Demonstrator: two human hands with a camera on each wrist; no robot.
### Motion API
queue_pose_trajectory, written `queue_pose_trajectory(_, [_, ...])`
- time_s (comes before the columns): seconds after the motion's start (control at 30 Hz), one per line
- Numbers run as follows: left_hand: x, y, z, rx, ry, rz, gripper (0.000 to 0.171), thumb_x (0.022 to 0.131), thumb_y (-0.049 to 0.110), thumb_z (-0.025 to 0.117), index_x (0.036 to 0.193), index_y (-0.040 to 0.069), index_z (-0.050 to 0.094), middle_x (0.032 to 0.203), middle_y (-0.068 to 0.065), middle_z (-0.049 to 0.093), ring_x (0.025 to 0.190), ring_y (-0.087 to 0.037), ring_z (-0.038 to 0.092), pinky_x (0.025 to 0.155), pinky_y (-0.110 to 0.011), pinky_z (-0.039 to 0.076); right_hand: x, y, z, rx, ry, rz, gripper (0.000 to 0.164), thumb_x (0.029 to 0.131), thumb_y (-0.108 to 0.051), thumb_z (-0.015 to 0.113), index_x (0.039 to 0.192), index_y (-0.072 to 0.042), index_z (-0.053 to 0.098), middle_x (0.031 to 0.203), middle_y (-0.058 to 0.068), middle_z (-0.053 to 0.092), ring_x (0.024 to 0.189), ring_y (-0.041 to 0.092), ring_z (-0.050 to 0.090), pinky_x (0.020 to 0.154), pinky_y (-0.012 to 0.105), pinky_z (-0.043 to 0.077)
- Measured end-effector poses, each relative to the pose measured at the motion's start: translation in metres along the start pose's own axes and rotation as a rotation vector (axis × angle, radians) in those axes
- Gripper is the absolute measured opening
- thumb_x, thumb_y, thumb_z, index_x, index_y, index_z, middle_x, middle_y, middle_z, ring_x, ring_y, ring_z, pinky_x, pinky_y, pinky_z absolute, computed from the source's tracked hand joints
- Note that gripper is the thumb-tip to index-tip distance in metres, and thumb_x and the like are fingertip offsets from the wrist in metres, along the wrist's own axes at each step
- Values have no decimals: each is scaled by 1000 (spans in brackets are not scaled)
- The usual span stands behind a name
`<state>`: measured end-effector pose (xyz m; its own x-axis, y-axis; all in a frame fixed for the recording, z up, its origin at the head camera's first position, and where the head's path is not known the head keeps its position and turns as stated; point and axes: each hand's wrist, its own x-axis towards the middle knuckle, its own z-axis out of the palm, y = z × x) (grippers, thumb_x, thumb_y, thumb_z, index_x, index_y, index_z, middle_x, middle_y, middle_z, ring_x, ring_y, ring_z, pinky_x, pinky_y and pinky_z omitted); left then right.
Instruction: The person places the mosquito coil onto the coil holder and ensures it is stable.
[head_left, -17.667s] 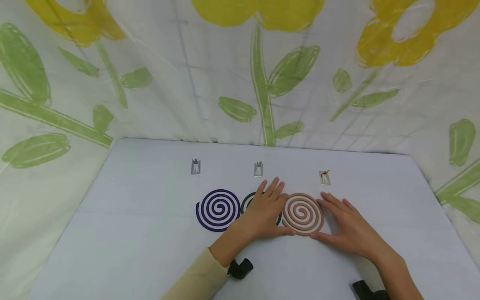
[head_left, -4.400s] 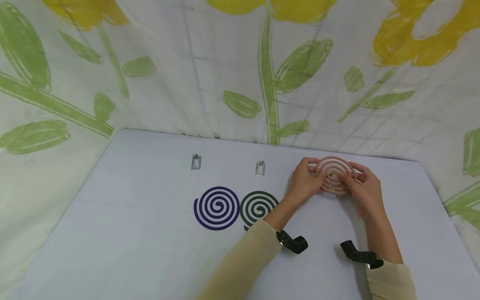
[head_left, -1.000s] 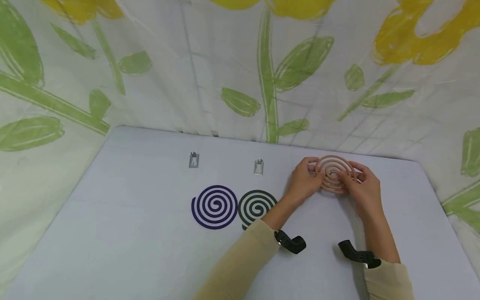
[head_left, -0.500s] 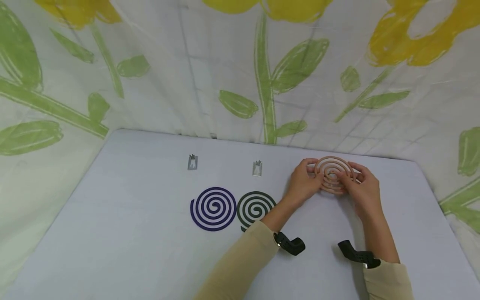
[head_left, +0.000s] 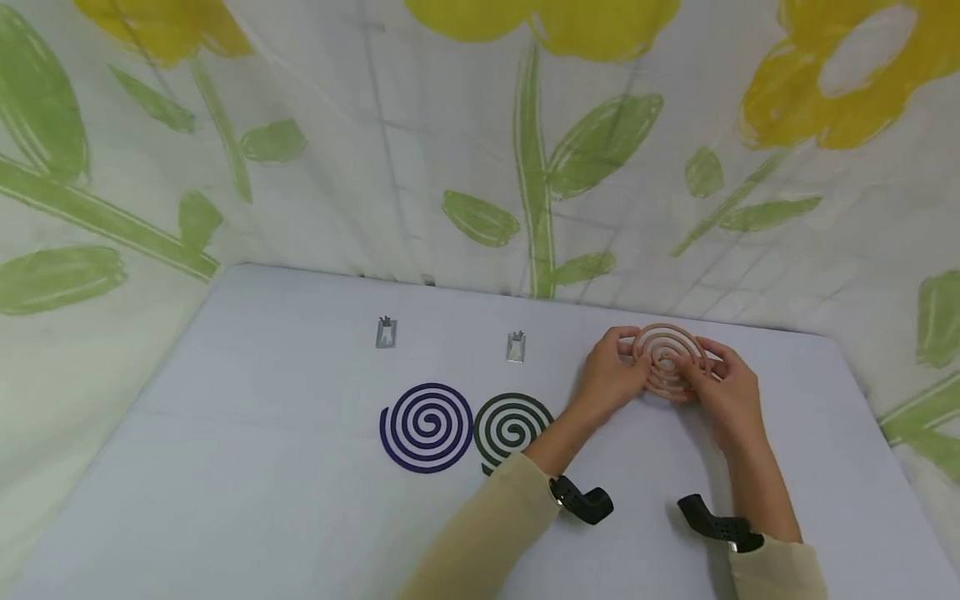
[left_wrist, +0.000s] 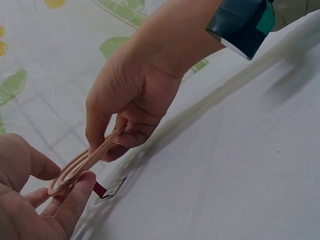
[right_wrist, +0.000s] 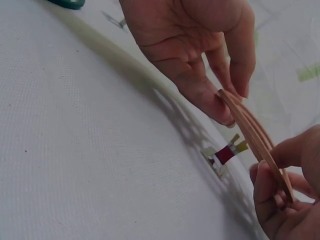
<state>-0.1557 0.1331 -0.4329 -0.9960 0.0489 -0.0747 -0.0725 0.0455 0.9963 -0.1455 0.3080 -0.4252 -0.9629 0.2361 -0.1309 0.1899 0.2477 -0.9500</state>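
In the head view my left hand (head_left: 609,371) and right hand (head_left: 731,392) hold a tan mosquito coil (head_left: 667,327) between thumbs and fingers, one at each side. The coil is raised off the table, tilted in both wrist views. Below it a small metal coil stand (right_wrist: 222,156) with a raised, red-marked prong shows in the right wrist view; the head view hides this stand behind the coil and hands. On the table lie a dark blue coil (head_left: 427,385) and a dark green coil (head_left: 513,396), the green one partly covered by my left forearm.
Two more metal stands (head_left: 386,333) (head_left: 515,347) lie in a row behind the flat coils, prongs up. The white table (head_left: 247,467) ends at a flower-printed curtain (head_left: 330,200). A black device (head_left: 588,502) sticks out from each wrist.
Earlier the tan coil lay flat beside the green one; both hands have since lifted it back and right, over the right-hand stand. Over the last second the hands and coil barely move.
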Motion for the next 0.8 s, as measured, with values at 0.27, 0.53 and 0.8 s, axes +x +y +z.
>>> queue_pose_trajectory(0.27, [-3, 1, 0, -5, 13, 10, 36, 94, 12, 67, 130, 10, 69, 105, -11, 76, 73, 0, 59, 63, -13, 48, -3, -6, -1, -94, -12, -27, 69, 99, -14, 74, 157, 3, 41, 85, -25, 65, 75, -9, 66, 60, 16, 59])
queue_pose_trajectory(0.53, [-3, 7, 2, -54, -7, -15, 38, 95, 10, 67, 133, 9, 67, 100, -7, 72, 62, -1, 55, 55, -14, 47, -5, -12, -6, -66, -13, -30, 69, 98, -14, 75, 156, 3, 42, 86, -21, 66, 73, -6, 68, 57, 17, 58])
queue_pose_trajectory(0.8, [-5, 7, 0, -85, -18, -33, 36, 97, 11, 64, 133, 9, 66, 100, -7, 70, 59, -3, 57, 54, -16, 48, -7, -11, -6, -179, -36, -49, 71, 101, -24, 72, 158, 2, 40, 91, -25, 63, 80, -8, 67, 63, 17, 61])
